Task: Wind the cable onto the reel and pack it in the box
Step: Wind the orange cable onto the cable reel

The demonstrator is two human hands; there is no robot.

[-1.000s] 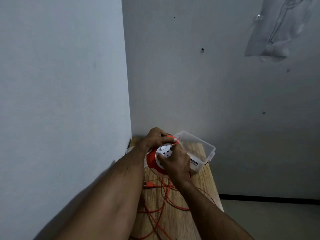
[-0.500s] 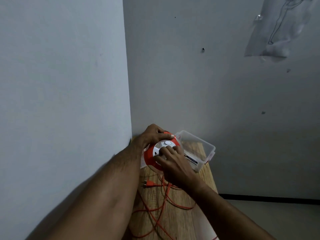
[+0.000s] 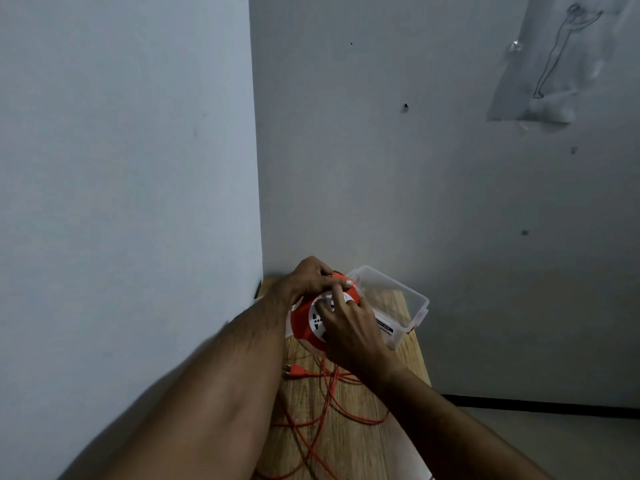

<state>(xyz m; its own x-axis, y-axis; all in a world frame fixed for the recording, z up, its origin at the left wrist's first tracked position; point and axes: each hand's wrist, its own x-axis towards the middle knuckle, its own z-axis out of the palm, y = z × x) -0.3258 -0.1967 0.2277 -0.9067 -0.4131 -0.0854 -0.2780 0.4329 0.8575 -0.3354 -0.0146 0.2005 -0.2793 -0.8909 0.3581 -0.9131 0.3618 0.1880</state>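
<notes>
An orange cable reel (image 3: 300, 322) with a white socket face (image 3: 316, 318) is held tilted above the wooden table (image 3: 349, 445). My left hand (image 3: 306, 277) grips the reel's top rim. My right hand (image 3: 349, 327) lies over the socket face with its fingers curled on the white centre. Loose orange cable (image 3: 325, 393) hangs from the reel and lies in loops on the table, its orange plug (image 3: 297, 370) beside my left forearm. A clear plastic box (image 3: 398, 303) stands open just behind the reel, on the right.
The table sits in a room corner, with a wall close on the left (image 3: 138, 202) and one behind (image 3: 415, 185). The table's right edge drops to the floor (image 3: 554, 445). A clear plastic sheet (image 3: 554, 64) hangs on the back wall.
My right hand has turned on the reel's white face, which has rotated so its socket holes now show on the left. The loose cable loops on the table have shifted a little.
</notes>
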